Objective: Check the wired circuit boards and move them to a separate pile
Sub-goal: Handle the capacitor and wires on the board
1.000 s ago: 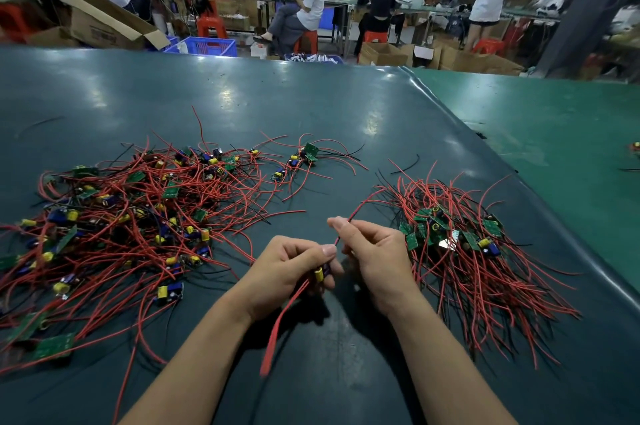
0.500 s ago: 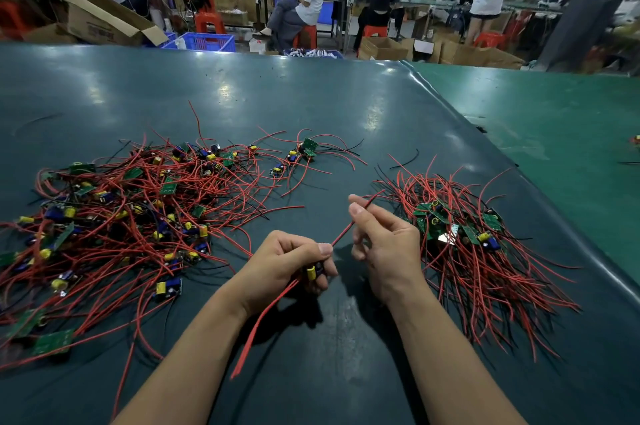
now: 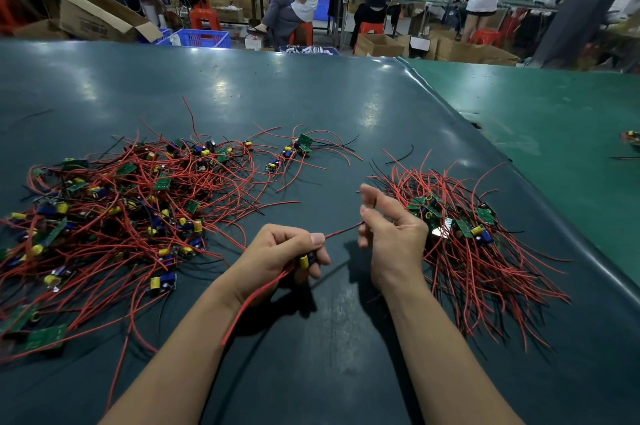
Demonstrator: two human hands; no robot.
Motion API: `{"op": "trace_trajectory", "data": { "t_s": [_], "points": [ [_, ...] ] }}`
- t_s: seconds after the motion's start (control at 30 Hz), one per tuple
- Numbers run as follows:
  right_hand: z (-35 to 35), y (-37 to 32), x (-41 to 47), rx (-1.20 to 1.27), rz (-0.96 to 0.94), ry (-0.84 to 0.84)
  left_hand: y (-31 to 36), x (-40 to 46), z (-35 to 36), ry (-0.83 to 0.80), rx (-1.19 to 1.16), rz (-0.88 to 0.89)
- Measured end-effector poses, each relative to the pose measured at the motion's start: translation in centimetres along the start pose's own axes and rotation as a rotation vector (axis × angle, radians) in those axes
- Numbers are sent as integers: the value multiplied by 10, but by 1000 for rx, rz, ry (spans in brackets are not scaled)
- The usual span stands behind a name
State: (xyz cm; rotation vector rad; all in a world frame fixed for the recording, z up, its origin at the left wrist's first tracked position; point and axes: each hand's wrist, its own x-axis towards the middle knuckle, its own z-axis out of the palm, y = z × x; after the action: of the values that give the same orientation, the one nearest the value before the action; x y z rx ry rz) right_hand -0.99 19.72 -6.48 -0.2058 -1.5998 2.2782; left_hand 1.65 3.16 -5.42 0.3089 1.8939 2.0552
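My left hand (image 3: 280, 251) grips a small wired circuit board (image 3: 306, 260) with a yellow capacitor; one red wire hangs below the wrist. Another red wire (image 3: 341, 232) runs from the board to my right hand (image 3: 391, 234), whose thumb and fingers pinch it near its far end. A large tangled pile of boards (image 3: 114, 213) with red and black wires lies to the left. A tidier pile of boards (image 3: 460, 227), wires fanned toward me, lies just right of my right hand.
A few loose boards (image 3: 298, 145) lie at the back between the piles. The dark table mat (image 3: 311, 355) ends in a raised fold (image 3: 554, 216) on the right, beside a green table (image 3: 561, 119). People sit and stand at benches beyond.
My right hand has slid outward along the red wire, away from my left hand, stretching it straight. My left hand keeps its hold on the board.
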Motion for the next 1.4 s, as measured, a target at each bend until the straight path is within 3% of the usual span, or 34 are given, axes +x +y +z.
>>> {"op": "trace_trajectory", "data": {
  "t_s": [0.17, 0.27, 0.37, 0.47, 0.6, 0.7, 0.77, 1.13, 1.3, 1.4],
  "points": [
    [0, -7, 0, 92, 208, -67, -4, 6, 2, 140, -174, 101],
    [6, -5, -13, -134, 283, -360, -4, 9, 1, 233, -397, 141],
    [7, -2, -21, -369, 170, -587, 0, 13, -4, 315, -622, 167],
    [7, -5, -23, -367, 135, -729, 2, 18, -9, 349, -759, 196],
    [13, -2, -24, -249, 86, -474, -3, 22, -6, 370, -598, 209],
    [18, -6, -23, 72, 266, -261, -8, 22, -4, 334, -493, 230],
    [17, -8, -22, 176, 367, -217, -10, 22, -3, 327, -472, 242],
    [11, -11, -19, 84, 367, -291, -10, 20, 2, 334, -386, 236],
    [16, 1, -26, -257, 186, -480, -12, 21, -1, 357, -361, 236],
    [15, 3, -28, -347, 90, -467, -16, 22, 0, 383, -244, 229]
  ]
}}
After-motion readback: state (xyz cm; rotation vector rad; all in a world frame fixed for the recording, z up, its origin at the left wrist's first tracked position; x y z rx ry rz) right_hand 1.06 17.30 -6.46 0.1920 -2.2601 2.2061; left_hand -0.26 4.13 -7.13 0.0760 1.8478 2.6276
